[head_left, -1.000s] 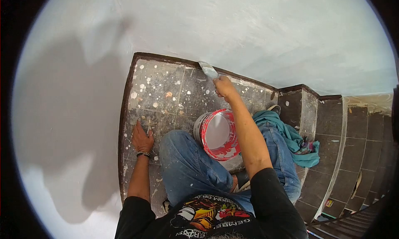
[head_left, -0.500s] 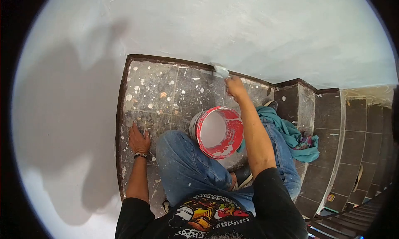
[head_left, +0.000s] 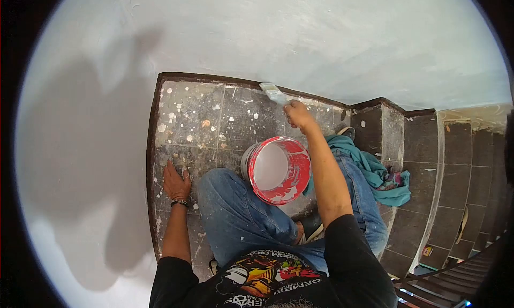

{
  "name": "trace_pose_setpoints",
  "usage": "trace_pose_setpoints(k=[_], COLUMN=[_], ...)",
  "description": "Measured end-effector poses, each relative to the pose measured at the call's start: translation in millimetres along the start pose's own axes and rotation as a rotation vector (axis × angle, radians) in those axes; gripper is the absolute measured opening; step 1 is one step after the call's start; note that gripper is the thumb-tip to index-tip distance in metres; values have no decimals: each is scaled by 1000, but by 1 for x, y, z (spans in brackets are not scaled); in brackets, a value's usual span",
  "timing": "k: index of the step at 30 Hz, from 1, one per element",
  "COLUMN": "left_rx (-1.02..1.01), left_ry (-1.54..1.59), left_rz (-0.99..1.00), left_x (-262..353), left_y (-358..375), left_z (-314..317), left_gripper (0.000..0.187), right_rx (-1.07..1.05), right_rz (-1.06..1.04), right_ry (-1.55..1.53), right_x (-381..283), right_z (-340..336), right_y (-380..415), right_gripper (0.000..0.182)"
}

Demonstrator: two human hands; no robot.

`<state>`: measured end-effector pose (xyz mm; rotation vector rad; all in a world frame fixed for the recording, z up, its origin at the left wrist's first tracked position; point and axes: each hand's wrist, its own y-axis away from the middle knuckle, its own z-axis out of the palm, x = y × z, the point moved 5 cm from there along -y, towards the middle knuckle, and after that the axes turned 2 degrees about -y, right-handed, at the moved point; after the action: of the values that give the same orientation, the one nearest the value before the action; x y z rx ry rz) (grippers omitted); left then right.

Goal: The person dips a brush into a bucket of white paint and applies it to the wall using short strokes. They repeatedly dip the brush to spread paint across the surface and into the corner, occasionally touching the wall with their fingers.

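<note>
My right hand [head_left: 297,116] is closed on the handle of a paintbrush [head_left: 274,94]. The pale, paint-coated bristles are by the dark skirting [head_left: 235,82] at the foot of the wall. My left hand [head_left: 176,182] lies flat on the speckled floor with its fingers spread and holds nothing. Between my knees stands a red-rimmed bucket [head_left: 296,180], its inside smeared with paint, with whitish paint [head_left: 270,166] in it.
The pale wall [head_left: 214,35] rises ahead and at the left. A teal cloth [head_left: 395,198] lies by my right leg. Dark tiled steps [head_left: 420,185] go off to the right, with a slatted railing [head_left: 455,281] at the lower right.
The brush in my right hand has shifted a little to the left along the skirting and its whole head now shows. My left hand stays flat on the floor.
</note>
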<state>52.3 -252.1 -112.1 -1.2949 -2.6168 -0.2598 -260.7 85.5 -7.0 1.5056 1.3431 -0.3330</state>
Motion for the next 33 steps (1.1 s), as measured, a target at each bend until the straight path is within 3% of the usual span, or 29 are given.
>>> trace_pose_setpoints(k=[11, 14, 19, 23, 25, 26, 27, 30, 33], left_rx=[-9, -43, 8, 22, -35, -64, -51, -14, 8], left_ry=[-11, 26, 20, -3, 24, 35, 39, 35, 38], left_rz=[14, -36, 7, 42, 2, -14, -16, -5, 15], left_x=[-3, 0, -3, -8, 0, 3, 3, -1, -1], left_y=[0, 0, 0, 1, -1, -1, 0, 0, -1], left_z=[6, -1, 5, 10, -3, -8, -9, -4, -2], left_gripper=[70, 70, 70, 69, 69, 68, 68, 69, 69], right_rx=[125, 223, 257, 274, 180, 290, 113, -9, 43], right_rz=[63, -77, -212, -250, -184, -184, -155, -14, 3], right_ry=[-39, -55, -224, -217, -173, -75, -23, -91, -71], right_x=[6, -7, -106, -136, -102, -82, -69, -36, -39], right_z=[-17, -43, -92, -97, -79, -64, -44, 9, 32], right_y=[4, 14, 113, 160, 134, 117, 97, 43, 10], right_gripper=[18, 17, 17, 17, 20, 23, 26, 25, 23])
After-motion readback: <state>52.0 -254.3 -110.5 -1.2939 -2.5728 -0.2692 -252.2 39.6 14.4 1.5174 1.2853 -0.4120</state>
